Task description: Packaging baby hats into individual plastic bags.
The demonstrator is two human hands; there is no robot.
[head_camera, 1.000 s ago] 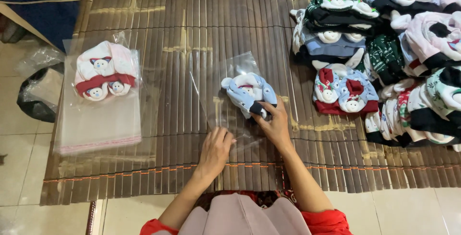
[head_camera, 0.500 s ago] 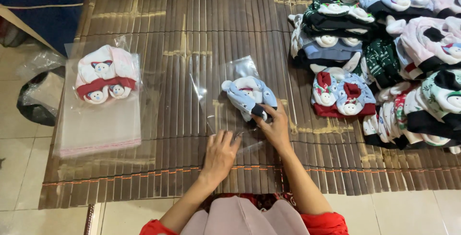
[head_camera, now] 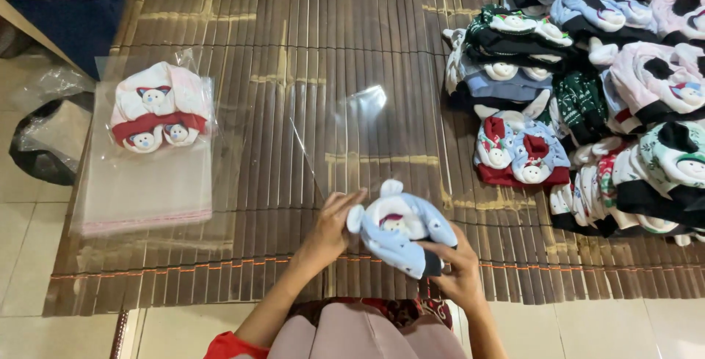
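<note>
Moved since the earlier frames: light blue knitted baby hat with bear ears and small face patch (head_camera: 400, 233), previously lying flat on the mat at about 12 o'clock from the hands, now lifted and pulled in toward the body, at 6 o'clock of the view. Clear cellophane bag (head_camera: 352, 135) no longer around the hat; now lying flat and empty on the brown bamboo slat mat (head_camera: 242, 28), just beyond the hands at 12 o'clock.

Left hand (head_camera: 330, 228) touching the hat's left edge, fingers curled lightly against it, loose pinch rather than full grip. Right hand (head_camera: 455, 271) cupped under the hat's dark-trimmed brim from 5 o'clock, grasping it.

At 9 o'clock: red and white baby hat already sealed in a clear bag (head_camera: 158, 117), resting on top of a stack of flat clear bags with a pink strip (head_camera: 143, 197). At 2 to 3 o'clock: large heap of unbagged knitted hats in mixed colours (head_camera: 609, 80), red and blue pair (head_camera: 518, 153) nearest. Black plastic bag (head_camera: 44, 146) off the mat at far 9 o'clock.

Progress judged early: one hat bagged, one in hand and out of its bag, heap mostly untouched.
</note>
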